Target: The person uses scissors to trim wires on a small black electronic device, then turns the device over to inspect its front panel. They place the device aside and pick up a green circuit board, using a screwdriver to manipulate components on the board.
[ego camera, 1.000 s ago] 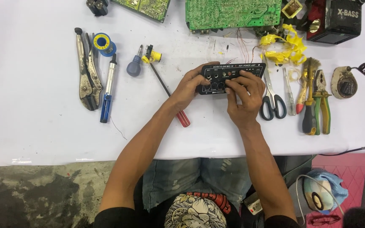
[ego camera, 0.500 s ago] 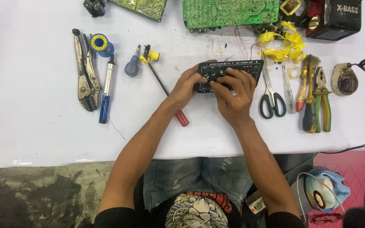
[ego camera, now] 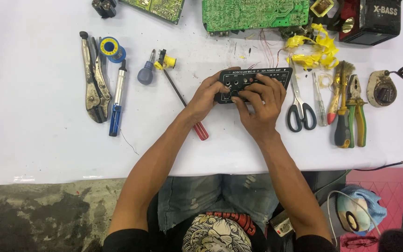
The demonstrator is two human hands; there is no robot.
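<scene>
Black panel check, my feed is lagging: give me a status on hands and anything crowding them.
Left hand and right hand both grip the black panel. Red-handled screwdriver lies under the left wrist, scissors beside the right hand.

Both hands (ego camera: 232, 95) on black panel (ego camera: 256, 77)

One head-worn camera looks almost straight down from above the seated person, close enough that the lap fills the near edge. It faces the white bench (ego camera: 47, 140), whose far edge with green circuit boards (ego camera: 253, 14) runs along the top; bare floor shows at left. No second view exists.
</scene>
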